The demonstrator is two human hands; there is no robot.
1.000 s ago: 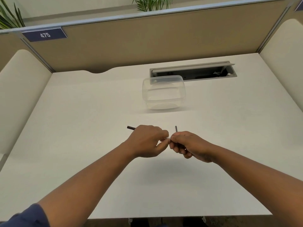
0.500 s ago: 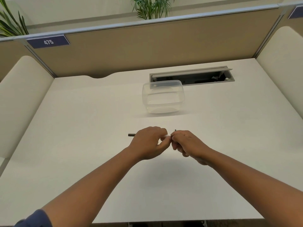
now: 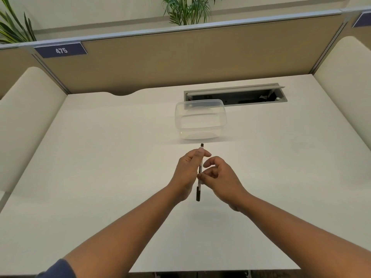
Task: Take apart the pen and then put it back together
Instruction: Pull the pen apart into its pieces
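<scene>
A thin pen (image 3: 199, 185) with a white barrel and black ends points away from me over the middle of the white desk (image 3: 100, 177). My left hand (image 3: 187, 170) pinches its far part between thumb and fingers. My right hand (image 3: 218, 180) touches the barrel near its middle with curled fingertips, its upper fingers spread loosely. The black near end hangs free below both hands, and the black far tip sticks out past my left thumb. Part of the barrel is hidden by the fingers.
A clear plastic container (image 3: 200, 119) stands just beyond the hands. Behind it lies an open cable slot (image 3: 234, 95) in the desk. Tan partition walls (image 3: 180, 57) and padded side panels (image 3: 28, 117) enclose the desk.
The pen was held crosswise between both closed hands. It now points away from me, and my right hand's fingers have loosened.
</scene>
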